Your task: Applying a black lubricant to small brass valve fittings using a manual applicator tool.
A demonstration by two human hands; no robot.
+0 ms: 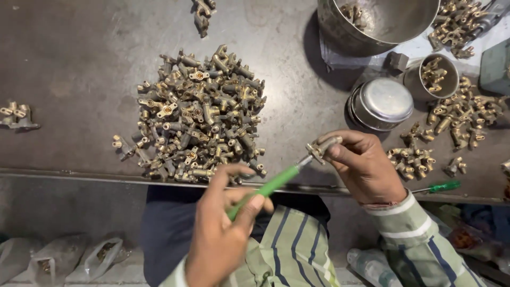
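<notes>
The left hand [220,242] grips a green screwdriver [268,187], its tip in a brass fitting [322,148] pinched by the right hand [364,165]; a fittings pile [199,117] lies beyond the left hand on the tabletop [79,69].

I count two screwdrivers with green handles: one [268,187] in my left hand [220,234], a second [438,187] lying at the edge of the counter [79,64]. My right hand [364,167] holds one brass fitting [321,148]. Three round steel vessels: a big bowl [372,21], a small cup [435,77], one upturned bowl [380,103]. One large heap of fittings [199,117], too many to count, plus smaller scatters.
</notes>
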